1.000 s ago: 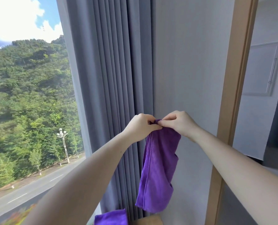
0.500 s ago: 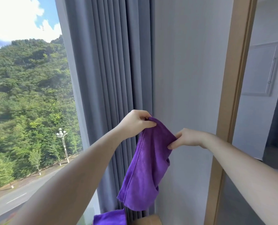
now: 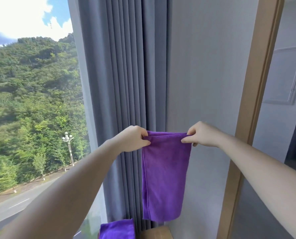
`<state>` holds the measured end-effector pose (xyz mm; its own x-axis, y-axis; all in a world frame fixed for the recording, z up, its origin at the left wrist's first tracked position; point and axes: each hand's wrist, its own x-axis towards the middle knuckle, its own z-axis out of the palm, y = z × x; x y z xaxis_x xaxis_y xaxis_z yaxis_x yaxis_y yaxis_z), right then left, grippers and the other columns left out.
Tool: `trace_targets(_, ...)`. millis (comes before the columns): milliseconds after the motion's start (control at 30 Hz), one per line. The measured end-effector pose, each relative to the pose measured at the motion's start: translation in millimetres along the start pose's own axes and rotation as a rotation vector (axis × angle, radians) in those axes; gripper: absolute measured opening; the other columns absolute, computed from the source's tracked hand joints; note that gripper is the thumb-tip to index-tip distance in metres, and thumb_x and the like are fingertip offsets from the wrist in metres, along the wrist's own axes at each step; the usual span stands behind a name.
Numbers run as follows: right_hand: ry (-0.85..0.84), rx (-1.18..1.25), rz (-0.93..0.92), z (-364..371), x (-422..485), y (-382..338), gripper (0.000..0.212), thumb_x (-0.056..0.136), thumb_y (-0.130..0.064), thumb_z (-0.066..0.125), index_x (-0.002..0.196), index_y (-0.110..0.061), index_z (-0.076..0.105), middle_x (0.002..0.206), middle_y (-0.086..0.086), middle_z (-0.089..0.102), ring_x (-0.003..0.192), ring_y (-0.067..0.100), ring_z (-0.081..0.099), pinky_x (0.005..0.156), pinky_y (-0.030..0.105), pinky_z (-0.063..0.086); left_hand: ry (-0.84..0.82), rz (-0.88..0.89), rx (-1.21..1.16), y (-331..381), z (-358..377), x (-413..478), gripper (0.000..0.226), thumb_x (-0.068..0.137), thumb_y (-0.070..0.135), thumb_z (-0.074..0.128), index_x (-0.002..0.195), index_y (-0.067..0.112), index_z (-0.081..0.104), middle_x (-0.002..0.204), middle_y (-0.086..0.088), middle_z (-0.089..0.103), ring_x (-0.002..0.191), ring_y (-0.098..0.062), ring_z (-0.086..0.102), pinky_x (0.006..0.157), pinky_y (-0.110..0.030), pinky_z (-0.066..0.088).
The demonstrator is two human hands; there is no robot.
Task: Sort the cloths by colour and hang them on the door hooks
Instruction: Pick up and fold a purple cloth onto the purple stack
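Observation:
A purple cloth (image 3: 166, 176) hangs folded double in front of the grey wall, stretched flat along its top edge. My left hand (image 3: 132, 138) pinches its top left corner and my right hand (image 3: 201, 134) pinches its top right corner. A second purple cloth (image 3: 117, 230) lies at the bottom edge of the view, below the hanging one. No door hook shows in this view.
Grey pleated curtains (image 3: 119, 83) hang just left of the cloth, with a window (image 3: 31, 100) beyond them. A wooden door frame (image 3: 257, 83) runs down the right. A wooden surface (image 3: 155, 232) shows under the hanging cloth.
My hands have moved apart along the cloth's top edge. The cloth, bunched and drooping before, now hangs flat and straight between them.

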<state>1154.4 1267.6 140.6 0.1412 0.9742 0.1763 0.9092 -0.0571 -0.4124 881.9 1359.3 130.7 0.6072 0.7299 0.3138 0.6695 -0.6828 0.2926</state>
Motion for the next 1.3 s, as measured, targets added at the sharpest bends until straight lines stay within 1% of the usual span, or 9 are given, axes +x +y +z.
trace_targets(200, 0.034, 0.068, -0.001, -7, -2, -3, 0.026, 0.075, -0.047, 0.084, 0.07, -0.023, 0.076, 0.077, -0.001, 0.073, 0.076, 0.016, 0.063, 0.068, 0.032, 0.048, 0.052, -0.171, -0.803, -12, 7, 2, 0.012, 0.089, 0.017, 0.077, 0.095, 0.007, 0.079, 0.099, -0.008, 0.079, 0.097, -0.02, 0.076, 0.092, -0.033, 0.06)
trace_targets(333, 0.073, 0.179, 0.004, -4, -6, -3, 0.025, 0.073, -0.044, 0.088, 0.068, -0.021, 0.077, 0.064, -0.007, 0.065, 0.068, 0.01, 0.056, 0.064, 0.029, 0.043, 0.088, -0.19, -1.055, -12, 7, 0, 0.018, 0.09, 0.016, 0.077, 0.1, 0.001, 0.079, 0.108, -0.017, 0.076, 0.096, -0.021, 0.073, 0.091, -0.032, 0.059)
trace_targets(600, 0.338, 0.569, -0.071, 9, -9, -5, 0.023, 0.083, -0.026, 0.084, 0.085, -0.015, 0.063, 0.075, -0.003, 0.064, 0.068, 0.012, 0.057, 0.068, 0.03, 0.045, 0.19, -0.181, -1.214, 1, 13, 1, 0.017, 0.094, 0.018, 0.074, 0.102, 0.004, 0.077, 0.098, -0.009, 0.078, 0.091, -0.019, 0.073, 0.087, -0.035, 0.059)
trace_targets(700, 0.123, 0.873, 0.053, 21, -12, -5, 0.035, 0.084, -0.021, 0.083, 0.114, -0.019, 0.065, 0.102, 0.0, 0.076, 0.085, 0.012, 0.072, 0.076, 0.028, 0.055, 0.21, -0.177, -1.25, 7, 14, 3, 0.018, 0.094, 0.014, 0.073, 0.107, 0.002, 0.075, 0.103, -0.013, 0.077, 0.092, -0.02, 0.073, 0.087, -0.036, 0.06)
trace_targets(767, 0.013, 0.888, 0.086, 29, -12, 0, 0.027, 0.085, -0.018, 0.081, 0.111, -0.017, 0.073, 0.107, 0.003, 0.079, 0.088, 0.012, 0.074, 0.074, 0.025, 0.055, 0.222, -0.181, -1.237, 10, 15, 4, 0.017, 0.093, 0.013, 0.074, 0.106, 0.002, 0.074, 0.102, -0.013, 0.077, 0.091, -0.02, 0.073, 0.083, -0.034, 0.061)
trace_targets(900, 0.219, 1.136, 0.098, 33, -8, -2, 0.016, 0.089, -0.02, 0.077, 0.103, -0.012, 0.075, 0.098, 0.005, 0.079, 0.083, 0.017, 0.073, 0.072, 0.027, 0.056, 0.279, -0.188, -1.231, 15, 11, 6, 0.008, 0.09, 0.012, 0.078, 0.095, 0.007, 0.074, 0.092, -0.007, 0.076, 0.083, -0.017, 0.071, 0.072, -0.027, 0.059)
trace_targets(1000, 0.212, 1.076, 0.076, 39, -8, -7, 0.02, 0.091, -0.024, 0.076, 0.104, -0.01, 0.076, 0.099, 0.007, 0.079, 0.087, 0.021, 0.076, 0.079, 0.033, 0.059, 0.302, -0.189, -1.229, 15, 8, 9, 0.006, 0.089, 0.007, 0.077, 0.09, 0.009, 0.072, 0.089, -0.007, 0.074, 0.081, -0.016, 0.07, 0.074, -0.029, 0.06)
trace_targets(1167, 0.332, 1.046, 0.052, 36, -8, -18, 0.014, 0.094, -0.028, 0.073, 0.09, -0.014, 0.075, 0.084, -0.003, 0.078, 0.071, 0.011, 0.072, 0.059, 0.021, 0.053, 0.334, -0.19, -1.238, 13, 4, 11, 0.01, 0.096, 0.008, 0.069, 0.104, 0.011, 0.073, 0.094, -0.004, 0.074, 0.083, -0.017, 0.066, 0.079, -0.034, 0.057)
trace_targets(1300, 0.316, 0.997, 0.056, 35, -6, -20, 0.021, 0.095, -0.034, 0.071, 0.098, -0.014, 0.076, 0.099, 0.002, 0.079, 0.085, 0.015, 0.074, 0.077, 0.031, 0.057, 0.356, -0.166, -1.165, 14, 0, 9, 0.015, 0.098, 0.012, 0.067, 0.11, 0.01, 0.075, 0.107, -0.013, 0.076, 0.089, -0.016, 0.069, 0.088, -0.038, 0.061)
